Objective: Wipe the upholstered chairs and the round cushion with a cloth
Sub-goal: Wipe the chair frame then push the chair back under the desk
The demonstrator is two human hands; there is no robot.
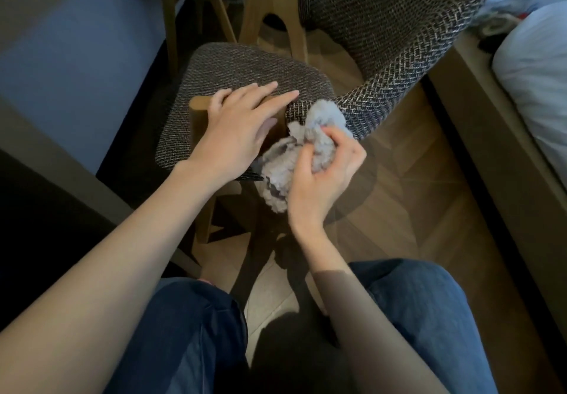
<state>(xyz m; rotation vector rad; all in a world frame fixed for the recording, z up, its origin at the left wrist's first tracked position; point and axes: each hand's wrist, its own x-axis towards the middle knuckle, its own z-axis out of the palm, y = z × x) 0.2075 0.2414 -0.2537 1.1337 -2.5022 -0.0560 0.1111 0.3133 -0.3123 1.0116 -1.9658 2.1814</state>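
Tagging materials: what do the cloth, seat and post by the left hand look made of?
Cloth: likely microfibre or chenille, grey, shaggy tufts. Seat: coarse woven fabric, matte, brown with pale flecks. Post: probably wood, smooth tan, rounded end.

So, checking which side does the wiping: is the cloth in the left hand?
No, the right hand grips the grey cloth; the left hand holds nothing.

A fluffy pale grey cloth (pixel 285 160), crumpled into a loose wad, is held at the near right corner of the chair's brown woven seat (pixel 239 68), its top touching the near end of the curved black-and-white tweed backrest (pixel 399 31).
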